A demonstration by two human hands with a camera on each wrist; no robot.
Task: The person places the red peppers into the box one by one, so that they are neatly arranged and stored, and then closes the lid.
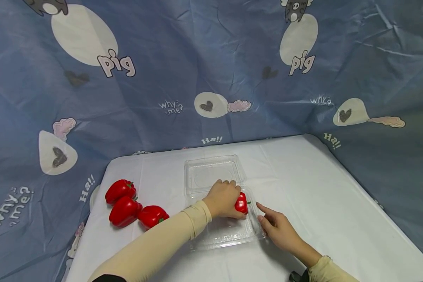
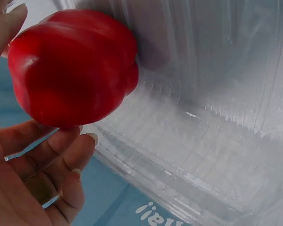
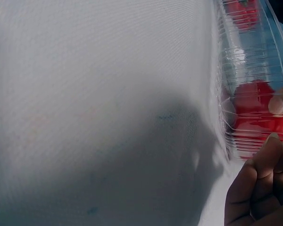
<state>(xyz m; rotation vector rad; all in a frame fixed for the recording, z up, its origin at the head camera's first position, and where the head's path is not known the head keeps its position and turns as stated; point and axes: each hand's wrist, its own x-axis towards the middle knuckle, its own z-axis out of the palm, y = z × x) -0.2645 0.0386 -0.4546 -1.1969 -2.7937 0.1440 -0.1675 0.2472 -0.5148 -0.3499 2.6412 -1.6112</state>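
Observation:
My left hand (image 1: 223, 199) holds a red bell pepper (image 1: 241, 203) low over the base of a clear plastic clamshell box (image 1: 220, 238). In the left wrist view the thumb lies on one side of the pepper (image 2: 75, 70), with fingers under the other. The pepper's green stem points right in the head view. Beside the box's right rim is my right hand (image 1: 281, 231), thumb and forefinger spread apart. The right wrist view shows its fingertips (image 3: 272, 141) right at the ribbed clear wall (image 3: 228, 99), with red behind the plastic.
Three more red bell peppers lie left of the box: one at the back (image 1: 120, 191), one in the middle (image 1: 125, 212), one nearer the left sleeve (image 1: 153, 216). The box's lid (image 1: 211, 174) lies folded back on the white-covered table (image 1: 324, 196). A blue printed curtain (image 1: 183, 70) hangs behind.

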